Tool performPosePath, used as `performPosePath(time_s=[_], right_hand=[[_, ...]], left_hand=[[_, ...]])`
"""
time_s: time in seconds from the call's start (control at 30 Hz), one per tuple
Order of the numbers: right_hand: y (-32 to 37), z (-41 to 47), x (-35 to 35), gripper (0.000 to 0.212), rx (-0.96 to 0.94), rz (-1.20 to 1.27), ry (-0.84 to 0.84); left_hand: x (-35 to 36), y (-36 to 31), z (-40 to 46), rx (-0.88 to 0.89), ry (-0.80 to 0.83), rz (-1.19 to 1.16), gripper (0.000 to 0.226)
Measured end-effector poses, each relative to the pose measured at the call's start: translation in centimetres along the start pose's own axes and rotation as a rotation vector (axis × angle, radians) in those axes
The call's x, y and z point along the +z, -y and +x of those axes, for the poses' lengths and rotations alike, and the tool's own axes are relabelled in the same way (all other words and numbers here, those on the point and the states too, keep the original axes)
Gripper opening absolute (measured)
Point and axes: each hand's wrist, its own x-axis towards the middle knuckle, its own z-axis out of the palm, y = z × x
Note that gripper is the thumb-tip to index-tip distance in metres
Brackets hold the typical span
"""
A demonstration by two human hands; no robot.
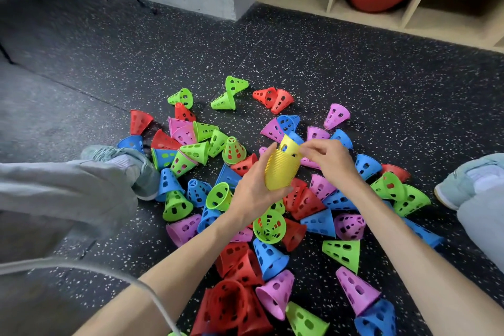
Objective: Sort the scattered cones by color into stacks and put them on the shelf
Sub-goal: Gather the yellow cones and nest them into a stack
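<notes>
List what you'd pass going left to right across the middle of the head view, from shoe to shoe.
Left shoe → left hand → yellow cone stack → right hand → right shoe.

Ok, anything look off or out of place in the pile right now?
Nothing damaged. The cones lie unsorted and tipped on the floor, some nested across colors, such as a blue cone inside a green one. Both hands hold the yellow stack, its top cone sitting tilted.
</notes>
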Motion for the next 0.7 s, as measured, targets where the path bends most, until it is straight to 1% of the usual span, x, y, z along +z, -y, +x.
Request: performPosePath(time_s=[0.07,0.17,0.37,0.47,0.5,0.6,0.7], right_hand=[[-0.2,-0.1,0.2,0.011,-0.013,-0.045,0.048],[-0.6,-0.2,0.5,0.009,0.003,-0.032,0.102],[0.4,-0.8,0.8,0.015,-0.010,0.008,0.090],[0.6,-0.7,0.8,0.008,-0.004,0.004,0.103],[0.7,-0.7,0.9,0.013,0.002,-0.012,0.117],[0.9,-0.8,1.2,0.042,0.032,-0.051,0.154],[1.7,-1.2,1.0,0.053,0.026,-0.026,0.152]], left_hand=[[0.1,-0.2,-0.1,0.010,0.012,0.037,0.106],[0.3,-0.4,-0.2,-0.004,0.003,0.055,0.109],[0.1,-0.5,-0.1,-0.015,-0.027,0.027,0.107],[-0.1,-0.7,-0.2,-0.012,-0.033,-0.001,0.107],[-0.1,-0.8,-0.1,-0.017,-0.040,-0.023,0.109],[-0.1,-1.3,0.2,-0.029,-0.062,-0.070,0.112],[0.1,-1.8,0.7,-0.026,-0.078,-0.096,0.112]])
